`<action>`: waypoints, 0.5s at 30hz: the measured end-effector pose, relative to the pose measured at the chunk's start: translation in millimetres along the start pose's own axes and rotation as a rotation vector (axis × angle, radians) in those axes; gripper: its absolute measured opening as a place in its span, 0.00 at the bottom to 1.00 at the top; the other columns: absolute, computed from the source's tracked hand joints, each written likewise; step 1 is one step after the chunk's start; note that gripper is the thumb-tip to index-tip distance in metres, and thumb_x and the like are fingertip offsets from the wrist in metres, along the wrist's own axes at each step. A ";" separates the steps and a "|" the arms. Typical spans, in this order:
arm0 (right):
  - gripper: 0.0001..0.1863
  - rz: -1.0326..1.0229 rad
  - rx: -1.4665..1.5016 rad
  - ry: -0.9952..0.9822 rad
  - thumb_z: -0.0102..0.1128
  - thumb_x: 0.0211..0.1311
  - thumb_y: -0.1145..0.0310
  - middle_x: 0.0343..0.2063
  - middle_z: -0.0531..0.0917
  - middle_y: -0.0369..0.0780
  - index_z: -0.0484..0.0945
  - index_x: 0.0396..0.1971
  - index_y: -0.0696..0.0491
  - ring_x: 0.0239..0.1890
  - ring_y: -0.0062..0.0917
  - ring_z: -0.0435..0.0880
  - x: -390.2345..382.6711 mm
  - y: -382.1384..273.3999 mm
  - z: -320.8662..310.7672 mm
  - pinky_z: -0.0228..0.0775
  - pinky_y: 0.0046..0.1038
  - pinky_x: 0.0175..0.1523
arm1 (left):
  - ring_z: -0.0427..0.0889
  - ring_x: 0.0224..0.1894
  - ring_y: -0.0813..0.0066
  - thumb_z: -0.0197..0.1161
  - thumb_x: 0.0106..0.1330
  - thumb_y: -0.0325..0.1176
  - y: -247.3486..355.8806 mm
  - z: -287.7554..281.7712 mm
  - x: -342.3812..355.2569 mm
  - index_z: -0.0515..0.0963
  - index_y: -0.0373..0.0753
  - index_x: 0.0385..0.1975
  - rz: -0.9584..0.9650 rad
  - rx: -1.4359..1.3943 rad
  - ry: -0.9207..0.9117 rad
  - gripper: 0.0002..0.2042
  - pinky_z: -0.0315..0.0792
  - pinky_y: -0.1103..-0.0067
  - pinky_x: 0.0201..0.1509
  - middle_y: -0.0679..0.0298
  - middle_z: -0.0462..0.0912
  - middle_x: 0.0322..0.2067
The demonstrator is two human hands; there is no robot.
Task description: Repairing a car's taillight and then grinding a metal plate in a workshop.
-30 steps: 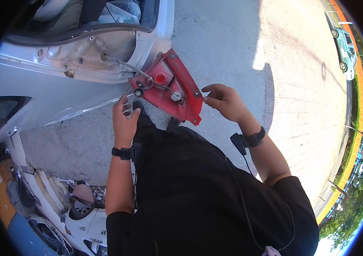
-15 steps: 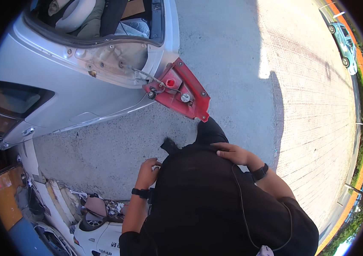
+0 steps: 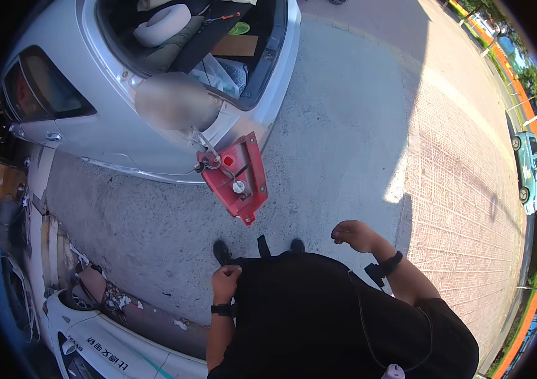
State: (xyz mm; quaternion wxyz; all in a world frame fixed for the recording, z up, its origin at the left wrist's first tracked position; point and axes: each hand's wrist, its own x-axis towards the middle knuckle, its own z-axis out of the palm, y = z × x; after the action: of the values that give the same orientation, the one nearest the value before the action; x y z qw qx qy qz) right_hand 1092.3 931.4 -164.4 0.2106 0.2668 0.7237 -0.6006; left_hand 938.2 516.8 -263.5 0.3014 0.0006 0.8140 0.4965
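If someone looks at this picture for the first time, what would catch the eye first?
Probably the red tail lamp, hanging by its wires from the rear corner of the silver car, near the middle of the view. Behind it the open boot shows cushions and bags. Below, the left hand rests at the person's waist and the right hand is loosely curled in the air; neither touches the lamp.

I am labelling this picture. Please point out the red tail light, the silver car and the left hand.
red tail light (image 3: 233, 183): head view, middle of its red housing.
silver car (image 3: 110, 142): head view, bare rear side panel.
left hand (image 3: 225, 281): head view, back of hand.
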 end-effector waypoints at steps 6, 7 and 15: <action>0.11 0.027 -0.021 -0.047 0.62 0.66 0.68 0.33 0.88 0.39 0.85 0.41 0.58 0.37 0.21 0.85 -23.3 17.3 -17.8 0.77 0.26 0.46 | 0.79 0.29 0.81 0.64 0.69 0.35 18.9 30.8 -41.9 0.85 0.31 0.32 -0.070 0.016 0.025 0.12 0.73 0.79 0.37 0.65 0.86 0.27; 0.11 0.008 -0.028 -0.063 0.64 0.64 0.67 0.33 0.88 0.39 0.85 0.39 0.58 0.38 0.22 0.86 -17.1 23.2 -16.7 0.77 0.26 0.45 | 0.78 0.28 0.80 0.62 0.70 0.35 27.0 33.5 -47.1 0.85 0.31 0.32 -0.039 -0.002 0.038 0.12 0.73 0.79 0.37 0.64 0.86 0.27; 0.11 -0.218 0.074 -0.200 0.66 0.64 0.65 0.29 0.85 0.37 0.84 0.36 0.59 0.35 0.20 0.82 6.0 -33.9 38.5 0.75 0.25 0.44 | 0.82 0.32 0.80 0.58 0.72 0.30 150.3 46.6 -73.0 0.83 0.31 0.38 0.145 -0.248 0.028 0.09 0.74 0.81 0.37 0.62 0.87 0.29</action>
State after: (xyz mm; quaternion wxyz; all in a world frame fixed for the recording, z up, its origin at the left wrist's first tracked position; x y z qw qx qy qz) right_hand 1065.4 889.8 -149.8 0.2051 0.1331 0.7011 -0.6699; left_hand 976.0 608.7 -121.3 0.2508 0.0153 0.7486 0.6136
